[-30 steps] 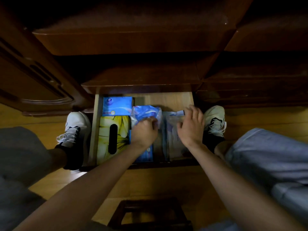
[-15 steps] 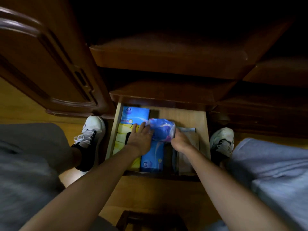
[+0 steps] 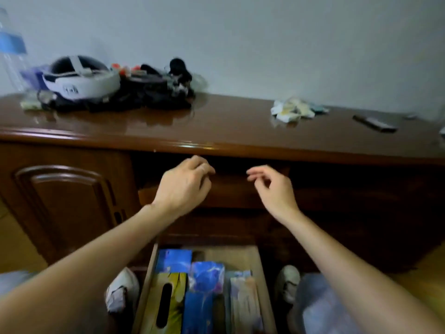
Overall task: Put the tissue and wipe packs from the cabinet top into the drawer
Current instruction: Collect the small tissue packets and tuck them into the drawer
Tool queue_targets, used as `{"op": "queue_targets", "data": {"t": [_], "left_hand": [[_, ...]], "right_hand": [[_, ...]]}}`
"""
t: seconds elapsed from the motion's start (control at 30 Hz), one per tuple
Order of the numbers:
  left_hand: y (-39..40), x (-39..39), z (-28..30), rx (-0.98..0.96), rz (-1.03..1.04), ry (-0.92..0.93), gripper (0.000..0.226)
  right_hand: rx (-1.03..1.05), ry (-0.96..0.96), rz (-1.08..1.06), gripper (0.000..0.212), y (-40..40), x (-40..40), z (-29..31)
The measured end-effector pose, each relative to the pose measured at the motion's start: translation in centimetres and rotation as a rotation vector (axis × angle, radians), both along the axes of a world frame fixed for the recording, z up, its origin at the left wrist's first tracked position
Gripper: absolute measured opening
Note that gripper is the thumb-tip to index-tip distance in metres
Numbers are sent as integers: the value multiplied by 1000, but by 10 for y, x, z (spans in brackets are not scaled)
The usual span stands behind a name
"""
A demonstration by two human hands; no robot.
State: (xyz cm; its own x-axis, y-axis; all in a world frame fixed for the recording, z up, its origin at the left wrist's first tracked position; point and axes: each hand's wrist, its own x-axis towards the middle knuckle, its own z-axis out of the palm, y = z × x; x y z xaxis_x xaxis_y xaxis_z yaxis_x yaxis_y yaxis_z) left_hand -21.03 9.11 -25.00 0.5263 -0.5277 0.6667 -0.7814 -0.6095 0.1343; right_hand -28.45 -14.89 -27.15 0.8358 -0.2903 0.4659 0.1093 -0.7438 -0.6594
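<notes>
Blurred wrappers make the packs hard for us to identify: the open drawer, cut off at the bottom edge, holds a yellow tissue box, blue packs and a pale pack. We see our left hand and right hand raised before the cabinet top, fingers loosely curled, holding nothing. More crumpled packs lie there.

No text can be read

The white headset on the cabinet top carries a dark mark on its side, too blurred to make out. The bottle at the far left has a blue label with no legible words. The blue packs and the yellow tissue box in the drawer show only colours and patterns, with the print smeared.
</notes>
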Motion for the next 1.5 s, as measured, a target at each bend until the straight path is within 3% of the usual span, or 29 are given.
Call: {"op": "queue_targets", "data": {"t": [0.1,0.17,0.27,0.3,0.37,0.43,0.5,0.6,0.7,0.83,0.93,1.03,1.1,1.17,1.23,1.33,1.5], "left_hand": [[-14,23,66,-58,26,-98,22],[-28,45,93,-23,57,-54,24],[-55,76,109,43,83,47,27],[-67,86,109,48,81,73,28],[-95,104,103,64,64,121,29],[-126,124,98,81,36,181,29],[-160,145,95,75,-7,244,33],[-215,181,86,-39,-49,410,39],[-273,212,74,-201,-46,617,53],[-340,246,74,-266,-106,728,74],[-371,261,77,-75,-189,705,61],[-384,269,76,28,-160,654,27],[-385,274,74,21,-116,589,8],[-384,275,70,3,-125,517,21],[-381,271,70,-10,-151,421,38],[-380,259,73,9,-189,296,36],[-383,251,73,146,-168,240,48]], "right_hand": [[-199,-111,-125,25,-26,21,72],[-339,27,-168,33,-47,39,100],[-483,431,-177,51,-69,61,105],[-553,464,-192,52,-73,65,98],[-659,340,-211,47,-83,75,91],[-649,258,-203,33,-96,89,98],[-497,299,-221,24,-118,108,109],[-276,417,-360,60,-155,141,111],[-284,506,-522,90,-194,178,103],[-328,469,-537,66,-235,212,98],[-300,386,-426,52,-253,218,96],[-43,351,-242,33,-280,217,99],[18,254,-310,25,-295,219,101],[-229,206,-542,36,-305,228,100],[-385,373,-557,54,-306,238,99],[-364,541,-484,52,-302,248,97],[-340,296,-671,43,-291,250,96]]}}
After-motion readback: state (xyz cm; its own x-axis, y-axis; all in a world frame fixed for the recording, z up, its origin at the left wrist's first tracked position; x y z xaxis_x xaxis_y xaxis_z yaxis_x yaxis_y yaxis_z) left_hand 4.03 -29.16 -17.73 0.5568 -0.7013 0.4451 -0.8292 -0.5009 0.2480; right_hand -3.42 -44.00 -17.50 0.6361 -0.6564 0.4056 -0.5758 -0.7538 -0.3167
